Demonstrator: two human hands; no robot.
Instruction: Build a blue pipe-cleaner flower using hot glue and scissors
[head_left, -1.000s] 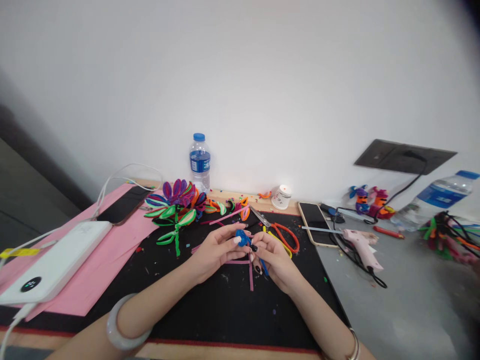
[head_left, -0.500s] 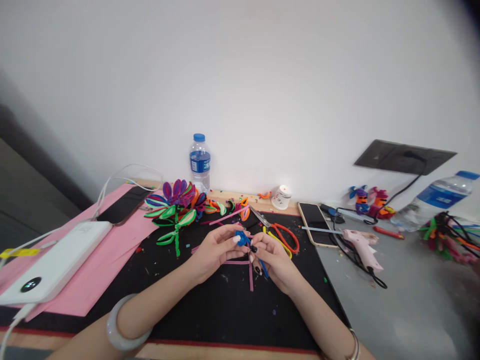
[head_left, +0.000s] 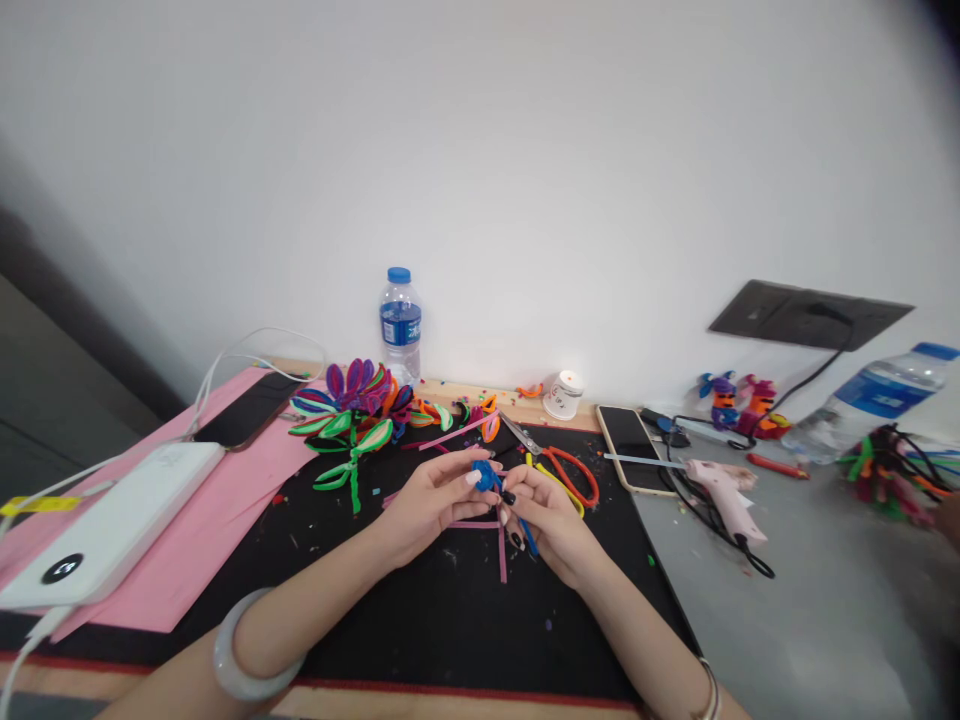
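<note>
My left hand (head_left: 435, 500) pinches a blue pipe cleaner (head_left: 486, 476) between thumb and fingers, where it is wound into a small coil. Close beside it, my right hand (head_left: 547, 515) is closed on the same pipe cleaner; a straight blue length slants down from its fingers. Under and around both hands lie purple-pink pipe cleaners (head_left: 502, 560) on the black mat (head_left: 450, 620). Just behind the right hand are scissors (head_left: 577, 475) with red-orange and yellow handles. The fingertips partly hide the coil.
Pipe-cleaner flowers (head_left: 356, 420) lie left of the hands, before a water bottle (head_left: 400, 325). A paper cup (head_left: 563, 394) stands at the wall. To the right are a phone (head_left: 636, 450), a pink glue gun (head_left: 724, 490) with a cable, and another bottle (head_left: 874, 400). A power bank (head_left: 112, 525) sits left.
The blue coil has turned slightly between my fingers. Both hands stay in nearly the same place. At the right edge, a blurred part of what looks like another person's hand has appeared.
</note>
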